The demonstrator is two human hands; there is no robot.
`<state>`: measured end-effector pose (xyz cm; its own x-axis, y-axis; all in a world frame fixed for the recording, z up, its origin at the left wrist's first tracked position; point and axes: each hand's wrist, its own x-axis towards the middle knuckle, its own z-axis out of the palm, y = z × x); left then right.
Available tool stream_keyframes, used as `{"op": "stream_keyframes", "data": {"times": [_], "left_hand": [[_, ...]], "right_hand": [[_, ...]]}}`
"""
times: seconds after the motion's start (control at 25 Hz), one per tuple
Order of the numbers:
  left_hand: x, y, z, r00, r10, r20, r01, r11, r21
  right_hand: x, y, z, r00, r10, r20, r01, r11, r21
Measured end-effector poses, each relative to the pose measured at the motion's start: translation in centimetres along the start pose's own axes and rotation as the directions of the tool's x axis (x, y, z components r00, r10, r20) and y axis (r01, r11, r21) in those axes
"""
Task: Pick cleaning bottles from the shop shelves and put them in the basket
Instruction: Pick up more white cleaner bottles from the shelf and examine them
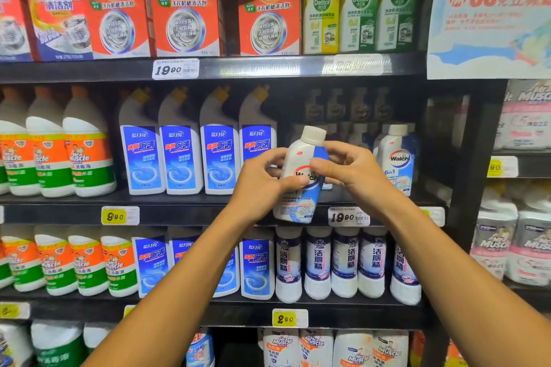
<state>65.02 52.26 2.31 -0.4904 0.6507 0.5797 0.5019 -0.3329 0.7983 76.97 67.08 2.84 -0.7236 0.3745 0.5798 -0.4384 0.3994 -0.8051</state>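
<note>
**Two hands hold a Walch bottle by the shelf**

Both hands hold one small white and blue Walch bottle point(301, 176) up in the air, in front of the middle shelf point(208, 213). The bottle leans a little, with its white cap point(313, 133) tipped up and to the right. Its foot hangs just over the front edge of the shelf, next to a white price tag point(348, 216) that says 19.90.

The left hand point(262, 182) grips the bottle from the left side. Its fingers are curled round the bottle, and its thumb lies across the front label. The right hand point(351, 170) grips from the right side. Its fingers are curled round the back near the top, and its thumb presses the front just under the blue part.

One more Walch bottle point(398, 158) stands on the middle shelf, just to the right of the right hand. To the left stand four white bottles with blue labels point(196, 155), side by side. Further left are white bottles with orange and green labels point(59, 158).

On the top shelf are orange OMO boxes point(185, 12) and yellow and green Dettol bottles point(357, 15). On the shelf below the hands stand tall white bottles with purple-blue labels point(343, 262). A big paper sign point(492, 9) hangs at the top right.
</note>
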Motion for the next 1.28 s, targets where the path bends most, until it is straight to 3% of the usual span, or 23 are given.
{"op": "stream_keyframes", "data": {"times": [0.16, 0.28, 0.4, 0.48, 0.56, 0.64, 0.72, 0.8, 0.96, 1.12, 1.28], "left_hand": [[0.1, -1.0, -0.6, 0.970, -0.142, 0.199, 0.162, 0.983, -0.090], [-0.2, -1.9, -1.0, 0.883, -0.269, 0.384, 0.344, 0.929, -0.140], [-0.3, -2.1, -1.0, 0.847, -0.294, 0.443, 0.401, 0.900, -0.169], [-0.3, -2.0, -1.1, 0.866, -0.275, 0.419, 0.372, 0.913, -0.169], [-0.4, -1.9, -0.9, 0.935, -0.211, 0.283, 0.247, 0.964, -0.096], [-0.4, -1.7, -0.7, 0.993, -0.058, 0.105, 0.042, 0.988, 0.151], [-0.6, -1.7, -0.5, 0.993, 0.104, 0.057, -0.117, 0.916, 0.384], [-0.6, -1.6, -0.3, 0.985, 0.161, 0.057, -0.170, 0.880, 0.444], [0.4, -1.9, 0.1, 0.996, 0.055, 0.076, -0.075, 0.958, 0.278], [3.2, -2.4, 2.0, 0.994, -0.035, 0.106, 0.030, 0.998, 0.051], [6.0, -3.0, 5.5, 0.992, -0.044, 0.117, 0.043, 0.999, 0.010]], "right_hand": [[0.5, -0.8, 0.5, 0.994, -0.051, -0.093, 0.045, 0.997, -0.067], [0.8, -0.8, 0.9, 0.983, 0.029, -0.182, -0.046, 0.995, -0.089], [0.9, -0.6, 1.4, 0.970, 0.078, -0.230, -0.104, 0.989, -0.104], [0.9, -0.5, 1.2, 0.976, 0.074, -0.206, -0.096, 0.990, -0.099], [1.0, -0.5, 0.5, 0.991, 0.071, -0.112, -0.077, 0.996, -0.053], [1.0, -0.5, -0.6, 0.996, 0.083, 0.022, -0.085, 0.992, 0.096], [1.1, -0.3, -1.3, 0.988, 0.094, 0.120, -0.120, 0.963, 0.241], [1.3, -0.2, -1.7, 0.987, 0.084, 0.137, -0.119, 0.956, 0.269], [1.5, -0.4, -1.8, 0.997, 0.059, 0.055, -0.066, 0.988, 0.141], [1.9, -1.2, -2.1, 0.985, -0.012, -0.172, 0.001, 0.998, -0.059], [1.5, -1.1, -4.6, 0.965, -0.031, -0.261, -0.016, 0.984, -0.177]]}}
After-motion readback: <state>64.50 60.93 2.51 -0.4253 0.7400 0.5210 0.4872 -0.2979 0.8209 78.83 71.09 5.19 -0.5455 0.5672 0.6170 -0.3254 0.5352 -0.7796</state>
